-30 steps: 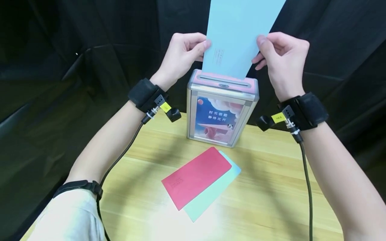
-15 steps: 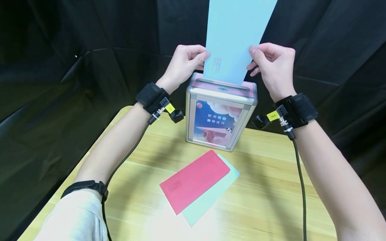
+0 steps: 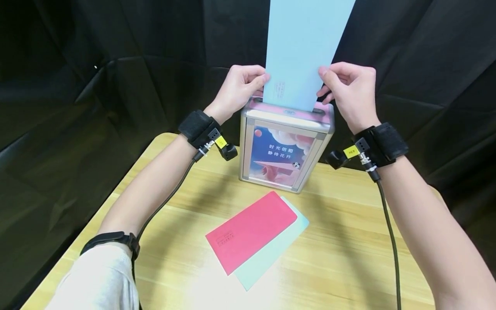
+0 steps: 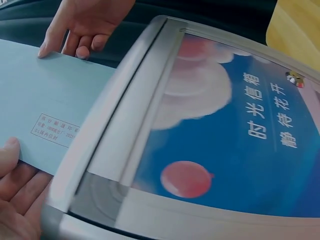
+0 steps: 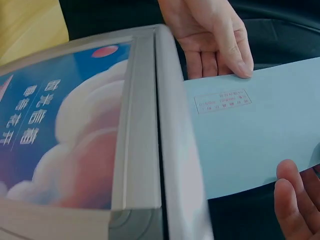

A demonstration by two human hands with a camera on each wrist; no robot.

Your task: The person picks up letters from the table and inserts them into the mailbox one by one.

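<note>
Standing upright over the box (image 3: 286,146), the blue envelope (image 3: 304,47) is pinched at both long edges: the left hand (image 3: 238,88) has one side between thumb and fingers, the right hand (image 3: 346,92) has the other. Its bottom edge is right at the slot in the box's pink top, and the box sits near the far edge of the table (image 3: 348,241).

Best guess for doing this bit well: the envelope should be kept square to the slot, with both sides lowered evenly so no corner gets caught on the metal rim. The grip is probably better kept light and slid upward as the paper goes down.

How far the edge has actually entered can't be made out; the wrist views are blurred there. The envelope's top is cut off by the frame. A red envelope (image 3: 252,232) is laid over a pale green one (image 3: 277,252) mid-table, mostly covering it.
</note>
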